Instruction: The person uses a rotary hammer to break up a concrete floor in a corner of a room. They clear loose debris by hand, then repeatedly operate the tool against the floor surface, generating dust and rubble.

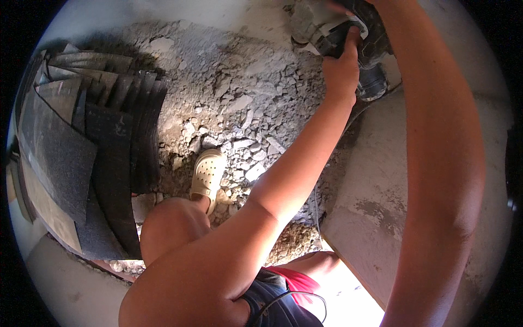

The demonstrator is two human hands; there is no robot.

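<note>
At the top right, a dark, bulky power tool (pixel 373 49) with a cylindrical lower end and a cord is held up close to the wall. My left hand (pixel 343 71) is closed around its near side, thumb lying along the dark body. My right forearm (pixel 436 109) rises along the right and runs to the top edge beside the tool. The right hand is mostly cut off by that edge, and its grip does not show. A blurred reddish patch lies on the tool's top. The tool's working end and exact kind cannot be made out.
Broken rubble (pixel 239 125) covers the ground between wall and my foot in a beige clog (pixel 208 174). Dark curved sheets (pixel 60 147) stand stacked at the left. A pale slab (pixel 370 201) lies to the right, with a thin cord (pixel 317 210) along its edge.
</note>
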